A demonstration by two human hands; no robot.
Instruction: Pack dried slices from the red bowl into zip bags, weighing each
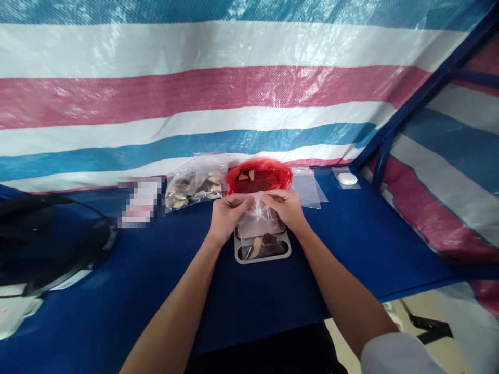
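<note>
Both hands pinch the top edge of a clear zip bag (257, 222), my left hand (230, 214) at its left part and my right hand (286, 208) at its right. Dark and pale dried slices (262, 245) lie in the bottom of this bag. The bag hangs over a small grey-white scale (263, 260) and hides most of it; whether it rests on the scale I cannot tell. Just behind my hands stands an open red plastic bag (259, 174) with a few brownish pieces inside.
Left of the red bag lie filled clear bags (197, 188) of dried slices. Flat empty zip bags (307, 188) lie to its right, and a white oval object (347, 178) farther right. A black rounded object (50, 239) stands at left on the blue table (167, 280). Striped sheeting (195, 93) hangs behind.
</note>
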